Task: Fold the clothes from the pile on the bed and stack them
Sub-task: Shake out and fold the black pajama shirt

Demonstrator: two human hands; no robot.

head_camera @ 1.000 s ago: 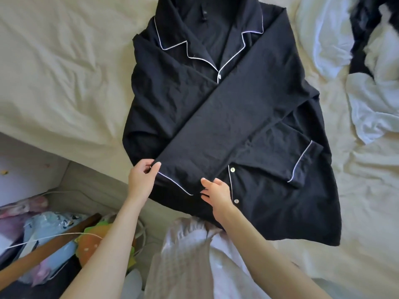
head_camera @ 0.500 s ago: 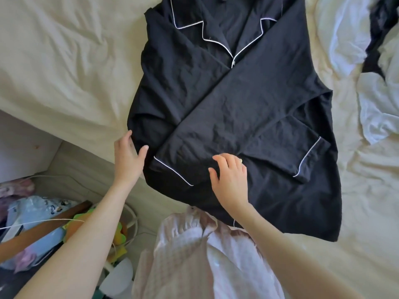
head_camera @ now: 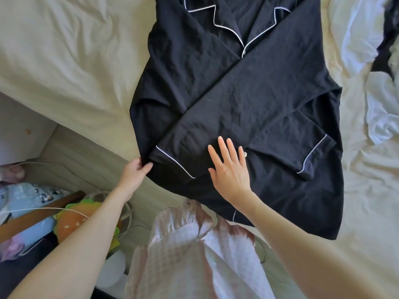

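On the bed [head_camera: 64, 61], near its lower edge, a black pajama shirt [head_camera: 248, 93] with white piping lies face up — both sleeves folded across the front, cuffs pointing toward the hem. Right hand [head_camera: 230, 169] rests flat on the lower front, its fingers [head_camera: 222, 145] straight and spread beside a button. Left hand [head_camera: 135, 174] pinches the shirt's left edge just beside the near cuff, fingers curled on the cloth. White and dark clothes [head_camera: 380, 100] lie crumpled at the right — apart from the shirt.
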